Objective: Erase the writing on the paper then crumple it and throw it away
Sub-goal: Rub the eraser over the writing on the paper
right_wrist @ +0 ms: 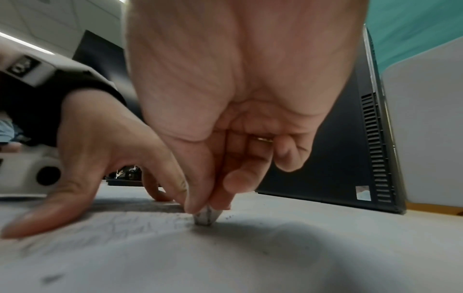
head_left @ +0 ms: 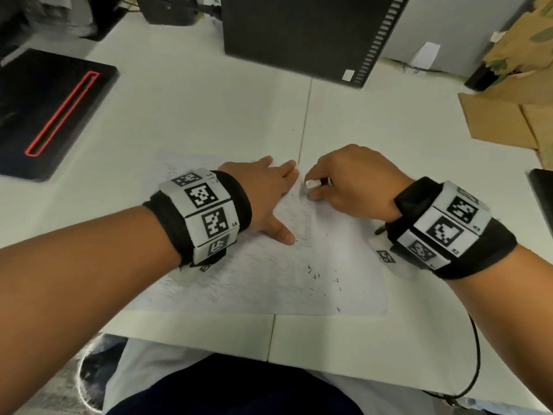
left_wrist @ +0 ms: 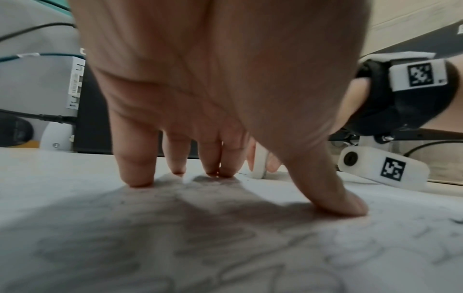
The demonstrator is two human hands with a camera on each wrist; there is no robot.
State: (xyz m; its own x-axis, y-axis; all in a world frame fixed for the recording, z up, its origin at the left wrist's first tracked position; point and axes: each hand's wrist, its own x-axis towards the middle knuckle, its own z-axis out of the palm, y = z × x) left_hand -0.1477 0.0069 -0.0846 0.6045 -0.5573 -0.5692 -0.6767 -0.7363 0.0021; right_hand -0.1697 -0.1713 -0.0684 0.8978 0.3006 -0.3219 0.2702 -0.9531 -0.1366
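Note:
A white sheet of paper (head_left: 269, 283) with faint pencil writing lies flat on the table in front of me. My left hand (head_left: 269, 193) presses it down with straight, spread fingers (left_wrist: 137, 174) and the thumb out to the side. My right hand (head_left: 338, 184) pinches a small white eraser (head_left: 311, 184) between thumb and fingers, its tip (right_wrist: 205, 217) touching the paper near the sheet's far edge, just right of the left fingertips. Dark eraser crumbs (head_left: 317, 275) lie scattered on the sheet's right half.
A black computer tower (head_left: 305, 34) stands at the back of the white table (head_left: 191, 109). A black flat device with a red outline (head_left: 51, 112) lies far left. Cardboard pieces (head_left: 505, 115) sit at the right, and a dark object (head_left: 543, 193) at the right edge.

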